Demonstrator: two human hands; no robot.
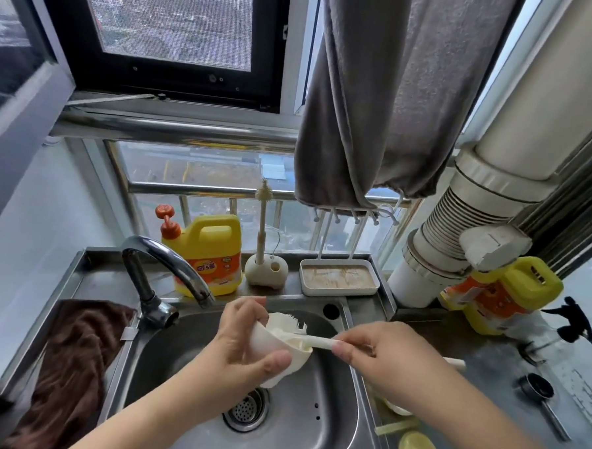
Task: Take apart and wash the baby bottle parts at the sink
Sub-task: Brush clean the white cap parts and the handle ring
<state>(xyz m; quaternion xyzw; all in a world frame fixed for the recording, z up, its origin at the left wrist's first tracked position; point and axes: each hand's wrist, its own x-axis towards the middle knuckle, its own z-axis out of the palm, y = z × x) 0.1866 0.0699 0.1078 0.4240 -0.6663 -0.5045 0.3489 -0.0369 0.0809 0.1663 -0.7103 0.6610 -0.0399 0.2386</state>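
White plastic bottle part (pixel 274 357) gripped in left hand (pixel 244 338) above steel sink (pixel 311 424); right hand (pixel 380 359) pinching cream-handled white bristle brush (pixel 310 342) inserted in it.

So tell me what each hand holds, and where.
Left hand grips the white bottle part around its body; right hand pinches the brush by its handle.

Brush (pixel 310 342) head hidden inside white bottle part (pixel 277 355); motion-blurred.
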